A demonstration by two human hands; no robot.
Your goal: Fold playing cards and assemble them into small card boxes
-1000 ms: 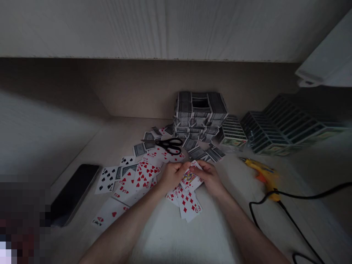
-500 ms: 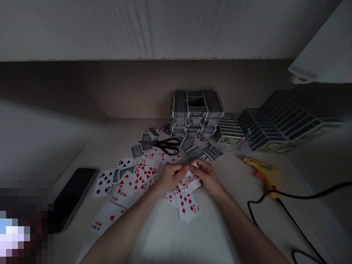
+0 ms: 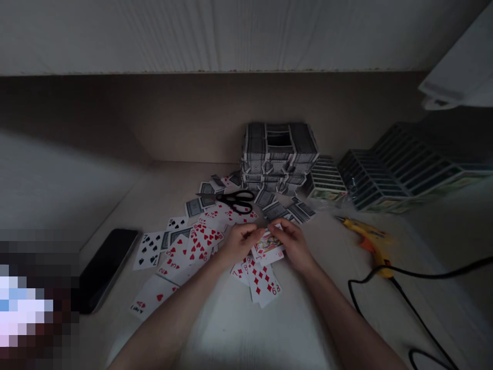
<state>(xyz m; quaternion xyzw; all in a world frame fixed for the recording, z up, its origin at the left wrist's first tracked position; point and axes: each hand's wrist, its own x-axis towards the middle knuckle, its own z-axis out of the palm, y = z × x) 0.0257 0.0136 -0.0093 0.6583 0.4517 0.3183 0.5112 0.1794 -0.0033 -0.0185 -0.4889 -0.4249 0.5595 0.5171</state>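
Both hands meet over the middle of the white table. My left hand (image 3: 241, 242) pinches the left edge of some playing cards (image 3: 270, 245), a red face card showing on top. At their right side my right hand (image 3: 291, 245) is closed on the same cards, thumb over the upper corner. Just below lie fanned diamond cards (image 3: 262, 282), a nine among them. To the left spread heart cards (image 3: 200, 244) and spade cards (image 3: 150, 250), face up. Black-handled scissors (image 3: 234, 199) rest on cards beyond my hands.
A box built of folded cards (image 3: 279, 151) stands at the back. Right of it are stacked card packs (image 3: 327, 180) and larger wrapped stacks (image 3: 389, 174). A yellow glue gun (image 3: 372, 241) with a black cable lies at right, a black phone (image 3: 108, 270) at left.
The camera view has shifted slightly. The fingers have moved a little on the held cards, and more of the face card now shows between my hands.
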